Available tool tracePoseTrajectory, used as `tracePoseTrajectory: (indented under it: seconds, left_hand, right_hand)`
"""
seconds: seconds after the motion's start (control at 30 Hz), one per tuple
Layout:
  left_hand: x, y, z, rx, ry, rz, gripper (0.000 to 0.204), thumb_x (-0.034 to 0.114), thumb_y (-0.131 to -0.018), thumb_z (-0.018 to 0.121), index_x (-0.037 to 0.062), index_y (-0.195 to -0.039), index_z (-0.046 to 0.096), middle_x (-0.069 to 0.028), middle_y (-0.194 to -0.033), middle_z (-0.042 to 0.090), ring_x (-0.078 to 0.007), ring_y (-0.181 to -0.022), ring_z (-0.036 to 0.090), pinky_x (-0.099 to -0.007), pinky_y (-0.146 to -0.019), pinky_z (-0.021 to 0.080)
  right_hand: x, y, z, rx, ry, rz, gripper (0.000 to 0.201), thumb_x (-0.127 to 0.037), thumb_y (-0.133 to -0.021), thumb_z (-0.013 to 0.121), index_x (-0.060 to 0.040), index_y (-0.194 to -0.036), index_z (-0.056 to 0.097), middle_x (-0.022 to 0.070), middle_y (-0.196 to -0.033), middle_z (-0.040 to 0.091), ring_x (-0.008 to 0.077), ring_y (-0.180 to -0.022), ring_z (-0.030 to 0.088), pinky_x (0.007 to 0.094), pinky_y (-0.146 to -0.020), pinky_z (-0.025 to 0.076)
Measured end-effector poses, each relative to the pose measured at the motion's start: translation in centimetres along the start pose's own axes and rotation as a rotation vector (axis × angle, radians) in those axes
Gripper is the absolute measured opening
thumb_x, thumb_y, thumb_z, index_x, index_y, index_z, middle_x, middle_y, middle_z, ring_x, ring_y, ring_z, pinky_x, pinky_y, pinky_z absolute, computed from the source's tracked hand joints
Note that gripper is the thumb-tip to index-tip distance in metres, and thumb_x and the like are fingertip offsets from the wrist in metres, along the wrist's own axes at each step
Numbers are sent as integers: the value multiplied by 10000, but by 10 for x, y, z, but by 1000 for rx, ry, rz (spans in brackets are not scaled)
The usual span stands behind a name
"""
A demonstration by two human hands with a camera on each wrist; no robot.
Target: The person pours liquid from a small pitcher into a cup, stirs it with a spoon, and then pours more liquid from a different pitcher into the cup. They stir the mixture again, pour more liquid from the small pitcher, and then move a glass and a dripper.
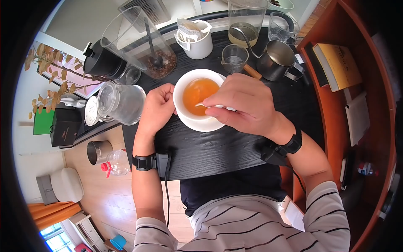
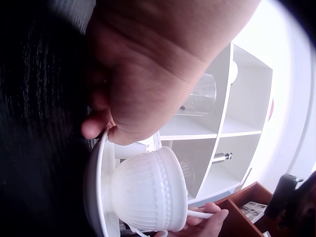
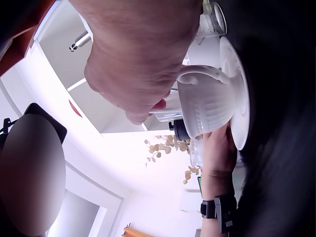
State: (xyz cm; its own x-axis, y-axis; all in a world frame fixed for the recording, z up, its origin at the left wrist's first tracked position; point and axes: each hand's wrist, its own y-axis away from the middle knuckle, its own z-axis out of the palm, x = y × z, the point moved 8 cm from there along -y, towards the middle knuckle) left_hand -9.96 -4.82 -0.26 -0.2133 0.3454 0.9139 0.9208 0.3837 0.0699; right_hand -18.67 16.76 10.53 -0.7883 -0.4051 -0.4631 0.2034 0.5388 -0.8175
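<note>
Right hand (image 1: 247,107) pinching spoon (image 1: 210,106) over teacup (image 1: 200,97), perhaps stirring.

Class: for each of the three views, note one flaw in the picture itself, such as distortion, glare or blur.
Head view: fisheye bending, black corners. Left wrist view: the left hand looms blurred above the ribbed white cup; bright window glare at right. Right wrist view: washed-out bright background, the right hand soft.

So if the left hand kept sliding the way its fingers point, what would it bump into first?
The white ribbed cup of amber tea: the left hand already rests at its side, on the white saucer. Depth is hard to judge.
</note>
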Motion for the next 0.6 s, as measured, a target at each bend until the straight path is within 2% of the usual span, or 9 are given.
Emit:
tracePoseTrajectory:
  seconds: [0.33, 0.43, 0.5, 0.6]
  left_hand:
    - [1, 0, 0, 0, -4, 1, 80, 20, -1006, 631, -20, -992, 699, 16, -701, 671, -29, -644, 615, -215, -602, 471]
    - [-1, 0, 0, -4, -8, -1, 80, 18, -1007, 630, -21, -996, 699, 16, -702, 670, -29, -647, 617, -214, -603, 472]
    - [-1, 0, 0, -4, 3, -2, 80, 18, -1008, 630, -21, -997, 700, 16, -704, 672, -30, -647, 618, -213, -603, 472]
    - [0, 0, 0, -6, 15, 3, 81, 19, -1010, 632, -20, -1000, 701, 15, -707, 674, -31, -648, 620, -212, -604, 472]
  right_hand:
    - [2, -1, -7, 62, 190, -41, 146, -88, -842, 868, -69, -946, 767, 44, -795, 683, 252, -695, 653, 371, -642, 514]
    - [1, -1, -10, 53, 173, 5, 152, -87, -835, 870, -63, -932, 756, 53, -785, 678, 252, -694, 653, 374, -637, 511]
    - [1, -1, -6, 21, 39, 18, 175, -104, -824, 883, -56, -915, 742, 61, -777, 675, 252, -690, 652, 377, -637, 512]
    - [-2, 1, 2, -2, -8, -24, 180, -110, -828, 882, -52, -926, 743, 65, -801, 684, 255, -699, 656, 380, -640, 517]
